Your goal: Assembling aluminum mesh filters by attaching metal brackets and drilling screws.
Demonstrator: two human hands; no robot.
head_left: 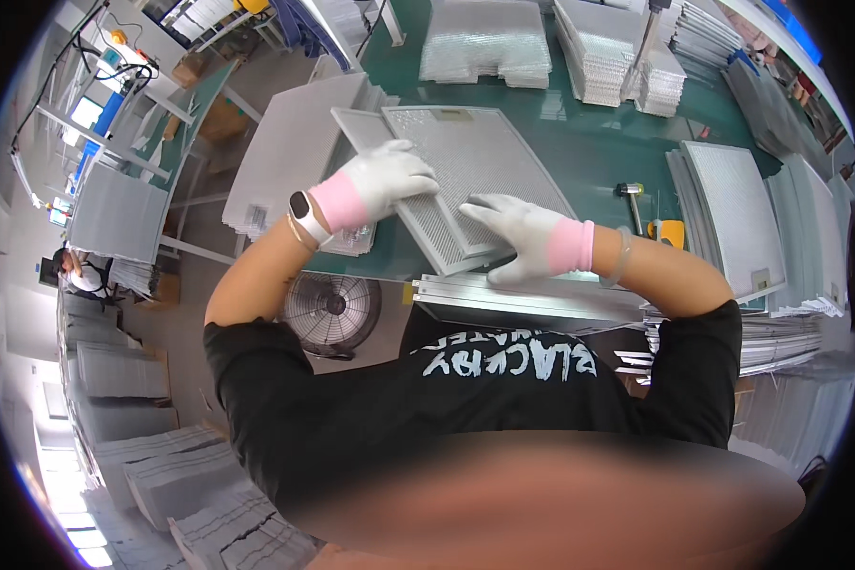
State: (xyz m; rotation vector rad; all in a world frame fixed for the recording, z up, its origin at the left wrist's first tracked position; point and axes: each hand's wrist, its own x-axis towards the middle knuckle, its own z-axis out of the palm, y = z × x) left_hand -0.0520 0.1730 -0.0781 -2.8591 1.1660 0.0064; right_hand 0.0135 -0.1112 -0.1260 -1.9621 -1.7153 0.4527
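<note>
Two silvery mesh filter panels with metal frames overlap at an angle in front of me. The upper mesh panel (494, 152) lies partly over the lower mesh panel (430, 231), whose left strip shows. My left hand (382, 180), in a white glove with a pink cuff, is closed over the left edge of the panels; its thumb is hidden. My right hand (522, 233), gloved alike, rests with fingers stretched on the upper panel near its lower corner, thumb apart.
A green table (579, 142) bears a stack of pale panels (290, 152) at left and more panels (731, 204) at right. A hammer (631, 204) and a yellow tool (668, 231) lie right. Below stands a floor fan (332, 309). Another person (90, 275) is far left.
</note>
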